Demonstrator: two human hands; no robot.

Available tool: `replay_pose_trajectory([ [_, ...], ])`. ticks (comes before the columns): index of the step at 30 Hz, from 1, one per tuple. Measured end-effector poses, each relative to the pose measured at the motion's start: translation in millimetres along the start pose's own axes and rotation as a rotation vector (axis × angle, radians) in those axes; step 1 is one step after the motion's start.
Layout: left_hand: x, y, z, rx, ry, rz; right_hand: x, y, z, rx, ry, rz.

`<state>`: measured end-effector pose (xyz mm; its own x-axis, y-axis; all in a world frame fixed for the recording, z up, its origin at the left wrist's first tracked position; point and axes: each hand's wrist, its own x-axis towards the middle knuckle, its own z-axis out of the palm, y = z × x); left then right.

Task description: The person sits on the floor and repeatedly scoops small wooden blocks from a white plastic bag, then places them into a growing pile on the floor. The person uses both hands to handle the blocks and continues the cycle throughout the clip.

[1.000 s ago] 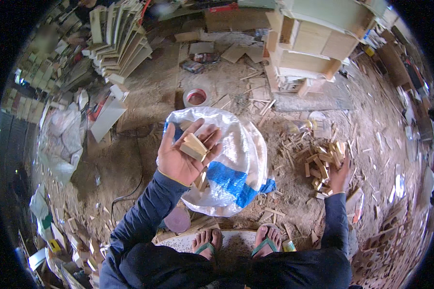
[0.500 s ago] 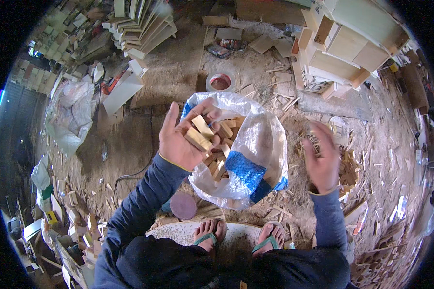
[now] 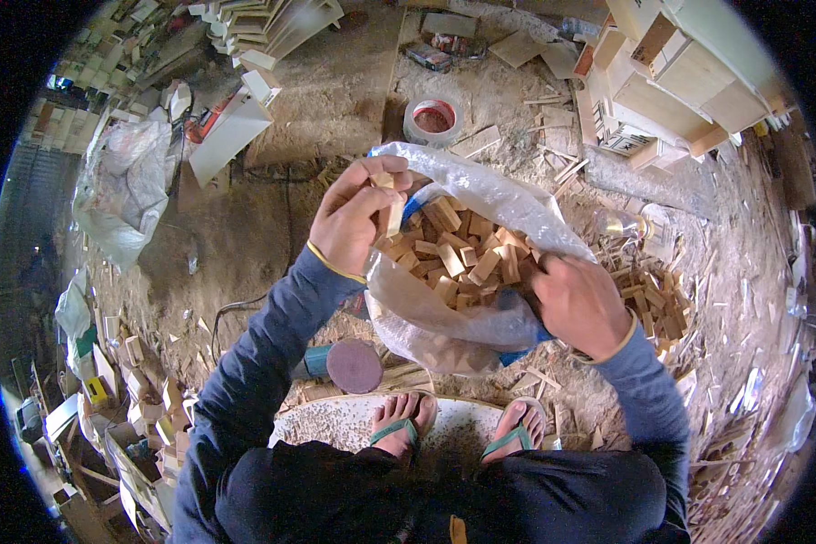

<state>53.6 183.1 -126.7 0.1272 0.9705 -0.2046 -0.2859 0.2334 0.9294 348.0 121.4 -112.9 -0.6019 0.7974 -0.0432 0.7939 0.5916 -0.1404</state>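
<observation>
A white woven plastic sack (image 3: 435,340) with blue patches stands in front of me, its mouth spread wide. Small wooden blocks (image 3: 467,258) fill it in a loose heap. My left hand (image 3: 349,213) is over the sack's left rim, closed around pale wood blocks (image 3: 390,210); the fingers partly cover them. At the right rim, my right hand (image 3: 582,304) is closed on the sack's edge, its fingertips hidden inside the fold.
More wooden blocks (image 3: 657,308) are piled right of the sack. Beyond it sits a roll of tape (image 3: 432,120). A round purplish disc (image 3: 354,365) lies near my feet. White cabinets (image 3: 689,77) stand far right, and a crumpled plastic bag (image 3: 122,186) lies left.
My right hand has moved left onto the sack's rim, and the mouth is now wider. My left hand has turned over, its fingers closing about the blocks.
</observation>
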Motion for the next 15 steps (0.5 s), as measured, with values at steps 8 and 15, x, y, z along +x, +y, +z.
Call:
replay_pose_trajectory([
  [8, 4.3, -4.9, 1.3, 0.193, -0.398, 0.147, 23.4, -20.9, -50.2, 0.133, -0.28, -0.435],
  [15, -14.6, 12.6, -16.6, 0.284, -0.255, 0.168, 94.9, -38.5, -4.7, 0.345, -0.16, -0.361],
])
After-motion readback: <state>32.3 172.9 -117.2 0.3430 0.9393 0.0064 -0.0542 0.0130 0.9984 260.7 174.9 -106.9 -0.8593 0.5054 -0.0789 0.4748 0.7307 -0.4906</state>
